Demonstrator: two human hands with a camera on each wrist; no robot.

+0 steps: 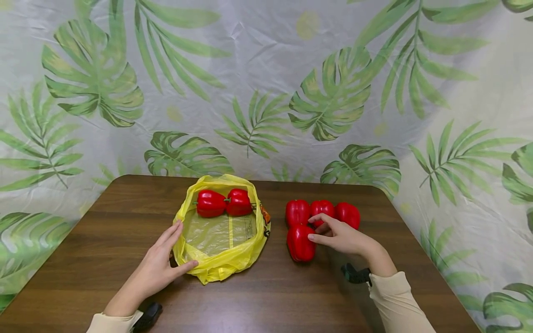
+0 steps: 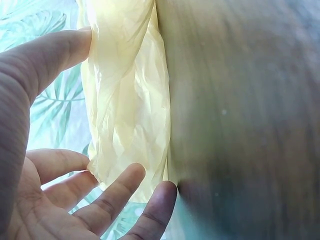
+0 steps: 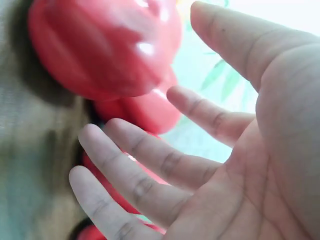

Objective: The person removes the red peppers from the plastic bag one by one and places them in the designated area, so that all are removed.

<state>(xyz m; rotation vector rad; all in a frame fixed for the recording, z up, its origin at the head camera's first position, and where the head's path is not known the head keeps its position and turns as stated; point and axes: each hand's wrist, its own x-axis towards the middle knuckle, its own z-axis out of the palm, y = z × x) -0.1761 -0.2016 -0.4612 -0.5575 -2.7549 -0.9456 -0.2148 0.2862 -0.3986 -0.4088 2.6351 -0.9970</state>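
Observation:
A yellow plastic bag (image 1: 233, 256) lies with its mouth spread wide. Inside it, two red bell peppers (image 1: 210, 203) rest side by side at the far end. My left hand (image 1: 156, 266) touches the bag's left rim, fingers spread and mostly straight; the left wrist view has the thumb and fingertips against the thin plastic (image 2: 127, 100). At the right, my right hand (image 1: 341, 235) is beside a red bell pepper (image 1: 300, 243), thumb and fingers extended around its right side. In the right wrist view a gap shows between that hand (image 3: 215, 165) and the nearest pepper (image 3: 105, 50).
Behind the front pepper, three more red bell peppers (image 1: 347, 215) stand in a row, close together. A brown wooden table (image 1: 266, 300) carries everything. Its far edge meets a leaf-patterned cloth (image 1: 266, 83). Each wrist wears a dark strapped device (image 1: 356, 274).

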